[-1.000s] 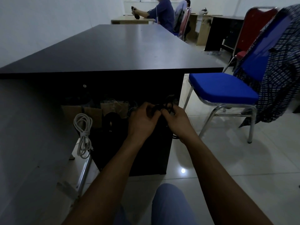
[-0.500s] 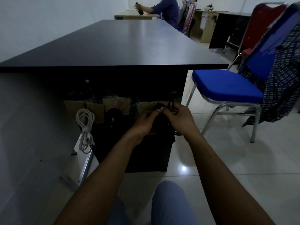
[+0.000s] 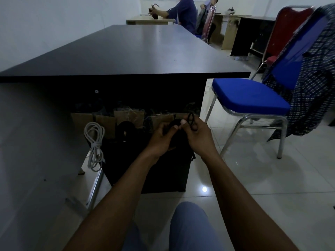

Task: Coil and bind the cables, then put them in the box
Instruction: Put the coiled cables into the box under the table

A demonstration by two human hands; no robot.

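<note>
Black cable [image 3: 178,135] pinched between left hand [image 3: 161,140] and right hand [image 3: 198,136].

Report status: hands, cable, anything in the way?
Left hand and right hand both gripping black cable. Loop loose at right hand; not boxed. Nothing visibly in the way.

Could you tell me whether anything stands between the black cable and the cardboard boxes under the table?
The left hand and right hand hold the black cable just before the cardboard boxes; nothing visible stands between, though it is dark there.
</note>
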